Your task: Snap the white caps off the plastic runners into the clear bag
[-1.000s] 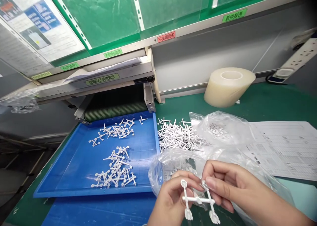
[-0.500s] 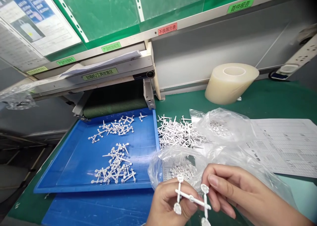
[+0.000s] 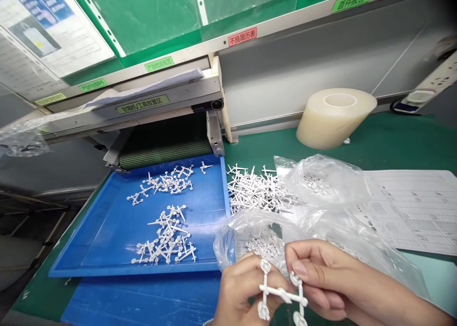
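Both hands grip one white plastic sprue (image 3: pixel 281 293), an H-shaped runner with small round parts at its ends, at the bottom centre. My left hand (image 3: pixel 238 292) pinches its left leg with closed fingers. My right hand (image 3: pixel 328 281) pinches the right leg, fingers curled round it. Just behind the hands lies a clear plastic bag (image 3: pixel 264 235) with small white pieces inside. A blue tray (image 3: pixel 107 235) to the left carries two heaps of the same white sprues (image 3: pixel 166 242).
A loose pile of white sprues (image 3: pixel 259 192) lies on the green bench mat beside the tray. A second clear bag (image 3: pixel 321 181), a printed sheet (image 3: pixel 410 207), a roll of clear film (image 3: pixel 333 117) and a conveyor mouth (image 3: pixel 164 143) stand behind.
The sprue has been turned between my fingers and sits a little lower and more upright than before. The view has tipped slightly; nothing else on the bench has moved.
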The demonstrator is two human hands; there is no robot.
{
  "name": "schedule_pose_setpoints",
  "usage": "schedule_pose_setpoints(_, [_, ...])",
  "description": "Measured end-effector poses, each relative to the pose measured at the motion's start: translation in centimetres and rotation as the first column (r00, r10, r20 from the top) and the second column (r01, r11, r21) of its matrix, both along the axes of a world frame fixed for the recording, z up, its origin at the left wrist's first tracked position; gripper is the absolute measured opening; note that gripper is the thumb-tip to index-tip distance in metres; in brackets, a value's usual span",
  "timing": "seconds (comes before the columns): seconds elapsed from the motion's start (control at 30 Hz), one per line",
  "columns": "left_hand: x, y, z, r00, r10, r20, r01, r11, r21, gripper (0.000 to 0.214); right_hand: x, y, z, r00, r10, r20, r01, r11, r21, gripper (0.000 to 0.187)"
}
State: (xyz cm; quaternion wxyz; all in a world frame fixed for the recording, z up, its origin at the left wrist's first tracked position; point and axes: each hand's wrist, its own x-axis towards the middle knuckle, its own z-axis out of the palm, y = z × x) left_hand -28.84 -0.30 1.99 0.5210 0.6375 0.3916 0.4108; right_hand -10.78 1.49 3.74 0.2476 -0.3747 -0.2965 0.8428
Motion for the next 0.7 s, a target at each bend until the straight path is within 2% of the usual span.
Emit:
schedule_pose_setpoints(0.03, [0.0, 0.0, -0.1, 1.0, 0.007, -0.017, -0.008, 1.0, -0.018, 0.028, 0.0, -0.2, -0.1, 0.996, -0.045, 0.078, 0.038, 0.996, 0.081, 0.041])
schedule_pose_setpoints(0.07, [0.0, -0.1, -0.2, 1.0, 0.013, -0.028, -0.015, 0.999, -0.044, 0.03, 0.0, -0.4, -0.2, 0.976, -0.114, 0.187, 0.071, 0.972, 0.223, 0.038])
schedule_pose_setpoints(0.1, [0.0, -0.1, -0.4, 0.999, 0.018, -0.035, -0.02, 0.997, -0.071, 0.032, 0.1, -0.7, -0.3, 0.936, -0.201, 0.288, 0.076, 0.916, 0.394, 0.033])
schedule_pose_setpoints(0.17, [0.1, -0.2, -0.7, 0.999, 0.025, -0.036, -0.03, 0.992, -0.119, 0.039, 0.3, -1.4, -0.6, 0.838, -0.382, 0.39, 0.016, 0.732, 0.681, 0.017])
schedule_pose_setpoints(0.2, [0.1, -0.2, -0.7, 0.999, 0.033, -0.034, -0.038, 0.989, -0.141, 0.041, 0.4, -1.7, -0.6, 0.806, -0.443, 0.393, -0.012, 0.651, 0.759, 0.011])
schedule_pose_setpoints(0.23, [0.1, -0.2, -0.8, 0.999, 0.044, -0.032, -0.048, 0.986, -0.158, 0.042, 0.4, -1.9, -0.7, 0.794, -0.473, 0.381, -0.011, 0.616, 0.787, 0.008])
schedule_pose_setpoints(0.27, [0.1, -0.2, -0.8, 0.998, 0.06, -0.029, -0.064, 0.984, -0.167, 0.041, 0.4, -2.0, -0.7, 0.803, -0.473, 0.363, 0.029, 0.639, 0.769, 0.007])
schedule_pose_setpoints(0.3, [0.1, -0.1, -0.7, 0.996, 0.081, -0.026, -0.085, 0.982, -0.17, 0.038, 0.3, -2.1, -0.8, 0.834, -0.44, 0.335, 0.093, 0.708, 0.7, 0.009])
schedule_pose_setpoints(0.37, [0.1, 0.0, -0.6, 0.991, 0.127, -0.029, -0.13, 0.979, -0.159, 0.032, 0.1, -2.0, -0.9, 0.932, -0.286, 0.222, 0.172, 0.889, 0.424, 0.023])
schedule_pose_setpoints(0.4, [0.1, 0.1, -0.5, 0.988, 0.148, -0.036, -0.152, 0.977, -0.147, 0.03, -0.1, -2.0, -1.0, 0.968, -0.209, 0.141, 0.164, 0.946, 0.278, 0.029])
schedule_pose_setpoints(0.43, [0.1, 0.1, -0.5, 0.985, 0.167, -0.048, -0.172, 0.976, -0.134, 0.028, -0.3, -1.9, -1.1, 0.988, -0.14, 0.069, 0.126, 0.976, 0.176, 0.034])
schedule_pose_setpoints(0.5, [0.2, 0.2, -0.5, 0.978, 0.193, -0.076, -0.2, 0.974, -0.103, 0.026, -0.7, -2.0, -1.5, 0.999, -0.035, 0.022, 0.032, 0.993, 0.117, 0.04])
schedule_pose_setpoints(0.57, [0.3, 0.2, -0.8, 0.972, 0.21, -0.104, -0.22, 0.971, -0.091, 0.026, -1.1, -2.3, -1.7, 0.994, -0.005, 0.108, -0.013, 0.986, 0.166, 0.044])
schedule_pose_setpoints(0.63, [0.4, 0.1, -1.3, 0.971, 0.216, -0.104, -0.23, 0.959, -0.162, 0.028, -1.4, -2.7, -1.9, 0.963, -0.065, 0.26, -0.013, 0.957, 0.289, 0.045])
schedule_pose_setpoints(0.7, [0.5, 0.0, -1.7, 0.978, 0.2, -0.063, -0.209, 0.924, -0.32, 0.034, -1.4, -3.1, -1.9, 0.899, -0.181, 0.398, -0.026, 0.886, 0.462, 0.041])
